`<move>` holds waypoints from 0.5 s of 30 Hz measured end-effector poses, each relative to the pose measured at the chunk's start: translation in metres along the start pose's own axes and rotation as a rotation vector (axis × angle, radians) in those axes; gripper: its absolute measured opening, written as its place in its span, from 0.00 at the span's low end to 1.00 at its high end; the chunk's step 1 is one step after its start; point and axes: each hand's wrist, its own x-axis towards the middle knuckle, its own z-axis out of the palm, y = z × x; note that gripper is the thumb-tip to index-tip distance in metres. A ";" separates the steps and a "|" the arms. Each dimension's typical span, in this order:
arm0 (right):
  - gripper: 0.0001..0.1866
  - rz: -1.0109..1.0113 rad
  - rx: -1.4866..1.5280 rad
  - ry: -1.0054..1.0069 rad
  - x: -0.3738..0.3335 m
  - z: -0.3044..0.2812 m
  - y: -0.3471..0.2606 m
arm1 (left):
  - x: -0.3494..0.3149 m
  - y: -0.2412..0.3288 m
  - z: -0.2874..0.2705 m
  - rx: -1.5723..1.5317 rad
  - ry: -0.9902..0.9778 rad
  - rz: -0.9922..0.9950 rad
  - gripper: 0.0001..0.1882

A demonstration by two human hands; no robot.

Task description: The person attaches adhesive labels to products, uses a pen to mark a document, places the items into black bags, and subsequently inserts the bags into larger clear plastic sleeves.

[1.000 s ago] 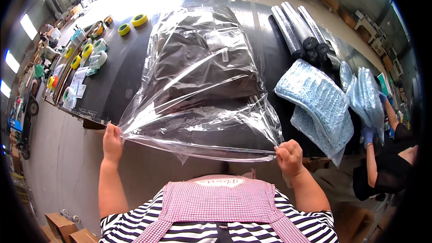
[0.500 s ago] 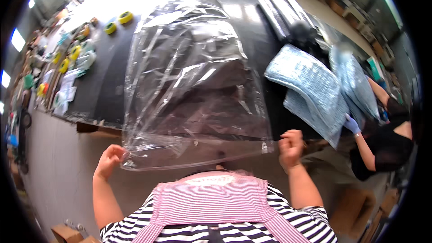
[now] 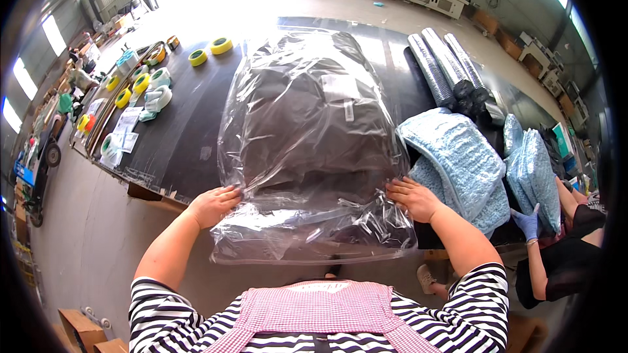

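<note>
A large clear plastic bag (image 3: 307, 232) lies on the black table in front of me, its near end hanging over the table edge. Inside it is a flat, dark folded item (image 3: 294, 124) with a pale label (image 3: 338, 87) showing through the film. My left hand (image 3: 218, 204) rests on the bag's left side, fingers stretched out and flat. On the opposite side my right hand (image 3: 413, 199) presses the film with its fingers extended. Both thumbs are hard to make out. Neither hand appears to grip anything.
To the right lie light blue quilted pieces (image 3: 458, 163) and shiny silver rolls (image 3: 448, 65). A co-worker's gloved hand (image 3: 525, 222) touches another blue piece (image 3: 533, 170). Yellow tape rolls (image 3: 221, 46) sit at the far left, with more tapes and papers (image 3: 124, 124) along the left edge.
Both hands have moved forward and inward from the bag's near corners onto its sides. My left hand has let go of the corner. The view has tilted up.
</note>
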 end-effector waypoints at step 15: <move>0.29 0.598 1.948 0.349 -0.010 0.016 -0.001 | -0.018 -0.023 -0.023 -1.408 0.752 -1.089 0.23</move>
